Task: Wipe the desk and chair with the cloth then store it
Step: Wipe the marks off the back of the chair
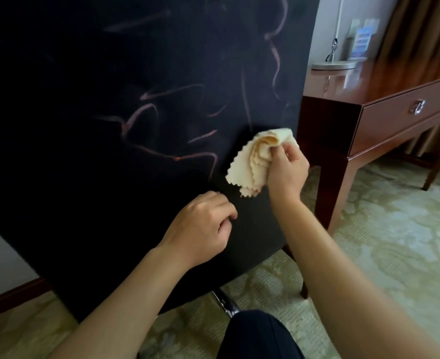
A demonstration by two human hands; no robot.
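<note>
The black back of the chair fills the left and middle of the head view and bears pinkish smear marks. My right hand grips a bunched cream cloth with zigzag edges and holds it against the chair's lower right part. My left hand lies lower on the chair back with its fingers curled and nothing in them. The dark red wooden desk stands to the right, behind the chair.
On the desk stand a lamp base and a small sign card. The desk has a drawer with a metal handle. A patterned green carpet covers the floor. My dark-clothed knee is at the bottom edge.
</note>
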